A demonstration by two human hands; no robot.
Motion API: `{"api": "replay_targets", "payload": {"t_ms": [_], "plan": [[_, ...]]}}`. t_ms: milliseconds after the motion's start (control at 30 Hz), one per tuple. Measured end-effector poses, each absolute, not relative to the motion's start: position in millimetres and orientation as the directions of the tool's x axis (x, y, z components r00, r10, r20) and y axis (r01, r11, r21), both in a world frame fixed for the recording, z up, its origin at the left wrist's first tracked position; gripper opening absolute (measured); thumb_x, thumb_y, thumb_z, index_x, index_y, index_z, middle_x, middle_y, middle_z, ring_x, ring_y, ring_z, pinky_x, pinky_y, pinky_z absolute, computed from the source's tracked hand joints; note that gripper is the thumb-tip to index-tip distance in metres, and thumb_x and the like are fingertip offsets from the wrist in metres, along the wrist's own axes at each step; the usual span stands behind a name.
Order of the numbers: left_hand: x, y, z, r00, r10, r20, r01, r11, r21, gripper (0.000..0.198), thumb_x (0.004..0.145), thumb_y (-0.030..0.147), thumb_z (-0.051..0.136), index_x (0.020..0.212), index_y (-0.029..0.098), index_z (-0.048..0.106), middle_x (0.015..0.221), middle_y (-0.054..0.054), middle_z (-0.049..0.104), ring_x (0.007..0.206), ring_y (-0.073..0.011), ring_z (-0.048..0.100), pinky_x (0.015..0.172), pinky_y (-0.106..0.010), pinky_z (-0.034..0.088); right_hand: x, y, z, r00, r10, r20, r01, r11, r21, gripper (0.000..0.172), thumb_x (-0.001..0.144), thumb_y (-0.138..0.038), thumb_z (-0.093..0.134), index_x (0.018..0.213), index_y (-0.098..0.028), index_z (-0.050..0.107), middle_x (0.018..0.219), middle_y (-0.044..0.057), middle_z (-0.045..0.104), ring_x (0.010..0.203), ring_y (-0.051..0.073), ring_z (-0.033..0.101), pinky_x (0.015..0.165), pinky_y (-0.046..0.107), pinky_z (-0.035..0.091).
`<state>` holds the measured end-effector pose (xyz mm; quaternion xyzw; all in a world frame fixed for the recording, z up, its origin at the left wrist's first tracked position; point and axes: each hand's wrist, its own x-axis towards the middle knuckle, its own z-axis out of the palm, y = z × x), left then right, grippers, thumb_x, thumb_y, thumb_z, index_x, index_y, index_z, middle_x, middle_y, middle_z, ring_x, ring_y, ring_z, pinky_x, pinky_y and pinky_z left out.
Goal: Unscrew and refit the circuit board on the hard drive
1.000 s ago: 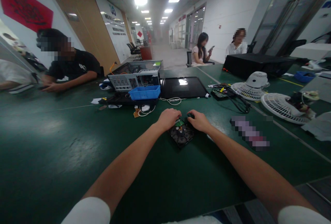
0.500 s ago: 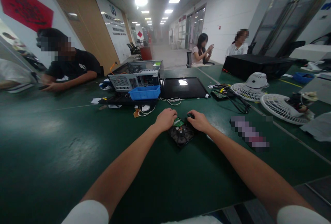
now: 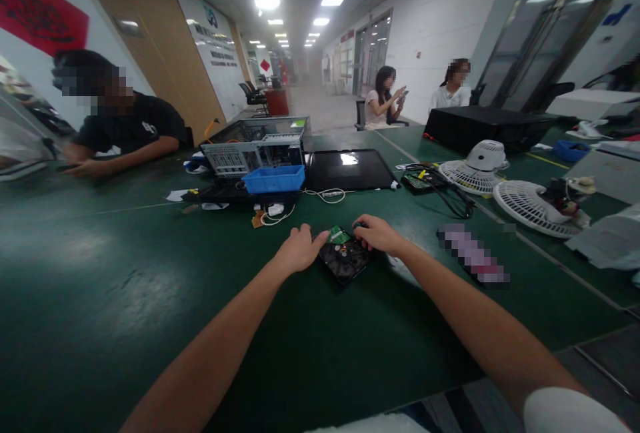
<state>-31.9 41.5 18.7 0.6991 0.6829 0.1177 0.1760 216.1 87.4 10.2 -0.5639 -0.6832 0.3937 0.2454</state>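
Observation:
A hard drive (image 3: 345,261) lies on the green table with its green circuit board (image 3: 339,235) facing up, turned so one corner points toward me. At its left edge is my left hand (image 3: 299,249), fingers apart, the thumb reaching to the drive's edge beside the board. My right hand (image 3: 379,235) is at the drive's right side. Its fingers are closed around a small dark object (image 3: 359,225), mostly hidden, whose kind I cannot make out.
Ahead stand an opened computer case (image 3: 255,153), a blue tray (image 3: 275,179) and a dark flat panel (image 3: 350,169). To the right are a phone-like object (image 3: 473,253), cables (image 3: 453,199) and white fan parts (image 3: 537,209). Other people sit around the table.
My left hand has moved left from the top of the circuit board to the drive's left edge, its fingers opening. My right hand stays near the drive's right side. The view has shifted slightly.

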Motion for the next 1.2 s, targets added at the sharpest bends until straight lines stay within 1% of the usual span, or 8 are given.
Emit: {"api": "replay_targets", "payload": {"t_ms": [167, 467, 533, 600, 700, 800, 933, 1200], "plan": [[-23.8, 41.4, 24.7, 0.057, 0.997, -0.056, 0.873, -0.023, 0.487, 0.084, 0.092, 0.079, 0.027, 0.141, 0.013, 0.044, 0.137, -0.024, 0.059, 0.121, -0.0324, 0.062, 0.089, -0.035, 0.048, 216.8, 85.9, 16.3, -0.278, 0.942, -0.19, 0.424, -0.057, -0.904, 0.015, 0.086, -0.022, 0.055, 0.099, -0.018, 0.06, 0.075, 0.002, 0.068, 0.059, 0.013, 0.063, 0.05, 0.021, 0.052], [-11.1, 42.7, 29.3, 0.076, 0.997, 0.003, 0.821, -0.065, 0.567, 0.08, 0.095, 0.074, 0.034, 0.148, 0.014, 0.036, 0.147, -0.024, 0.047, 0.125, -0.0306, 0.06, 0.096, -0.035, 0.048, 218.5, 77.6, 29.1, -0.372, 0.872, -0.317, 0.384, -0.167, -0.908, 0.008, 0.088, -0.024, 0.055, 0.092, -0.018, 0.058, 0.07, 0.004, 0.069, 0.055, 0.015, 0.066, 0.048, 0.023, 0.053], [-9.5, 40.6, 29.0, 0.122, 0.992, 0.024, 0.799, -0.113, 0.591, 0.076, 0.096, 0.071, 0.036, 0.15, 0.017, 0.035, 0.148, -0.021, 0.045, 0.125, -0.029, 0.059, 0.097, -0.035, 0.048, 223.0, 82.1, 31.8, -0.326, 0.915, -0.238, 0.369, -0.109, -0.923, 0.01, 0.088, -0.024, 0.055, 0.096, -0.018, 0.058, 0.072, 0.005, 0.07, 0.056, 0.016, 0.067, 0.049, 0.024, 0.054], [-6.3, 35.0, 28.4, 0.156, 0.987, 0.047, 0.81, -0.155, 0.566, 0.074, 0.095, 0.071, 0.037, 0.151, 0.022, 0.036, 0.15, -0.02, 0.042, 0.126, -0.0301, 0.058, 0.099, -0.036, 0.048, 228.5, 88.8, 34.0, -0.186, 0.98, -0.066, 0.382, 0.011, -0.924, 0.017, 0.089, -0.026, 0.056, 0.104, -0.019, 0.056, 0.078, 0.004, 0.071, 0.059, 0.016, 0.069, 0.052, 0.026, 0.055], [3.8, 21.0, 26.2, 0.172, 0.98, 0.098, 0.872, -0.198, 0.448, 0.078, 0.089, 0.078, 0.041, 0.149, 0.027, 0.042, 0.156, -0.018, 0.033, 0.133, -0.0394, 0.049, 0.102, -0.046, 0.045, 234.3, 95.5, 37.1, -0.041, 0.97, 0.239, 0.391, 0.236, -0.89, 0.03, 0.091, -0.038, 0.058, 0.117, -0.023, 0.054, 0.095, 0.003, 0.072, 0.074, 0.017, 0.073, 0.067, 0.028, 0.059], [18.5, 7.1, 22.3, 0.211, 0.967, 0.14, 0.9, -0.248, 0.358, 0.086, 0.081, 0.085, 0.046, 0.147, 0.031, 0.044, 0.157, -0.018, 0.031, 0.136, -0.0465, 0.042, 0.104, -0.054, 0.042, 233.4, 92.7, 40.7, -0.002, 0.91, 0.414, 0.354, 0.387, -0.851, 0.04, 0.094, -0.049, 0.056, 0.124, -0.024, 0.05, 0.103, 0.005, 0.071, 0.088, 0.02, 0.075, 0.079, 0.033, 0.06], [31.6, -1.1, 17.9, 0.213, 0.961, 0.176, 0.919, -0.258, 0.298, 0.09, 0.074, 0.09, 0.049, 0.142, 0.031, 0.051, 0.158, -0.018, 0.029, 0.135, -0.0508, 0.038, 0.102, -0.06, 0.041, 225.3, 81.6, 45.1, -0.04, 0.863, 0.503, 0.263, 0.495, -0.828, 0.041, 0.096, -0.052, 0.054, 0.126, -0.025, 0.047, 0.114, 0.007, 0.07, 0.098, 0.02, 0.074, 0.088, 0.036, 0.059], [26.2, 2.4, 17.4, 0.266, 0.945, 0.192, 0.908, -0.312, 0.28, 0.075, 0.076, 0.078, 0.06, 0.135, 0.031, 0.057, 0.158, -0.013, 0.03, 0.132, -0.0447, 0.042, 0.105, -0.056, 0.041, 215.2, 74.0, 42.4, -0.102, 0.84, 0.533, 0.213, 0.542, -0.813, 0.038, 0.097, -0.051, 0.055, 0.124, -0.027, 0.046, 0.119, 0.008, 0.069, 0.105, 0.021, 0.072, 0.095, 0.039, 0.056]]}}
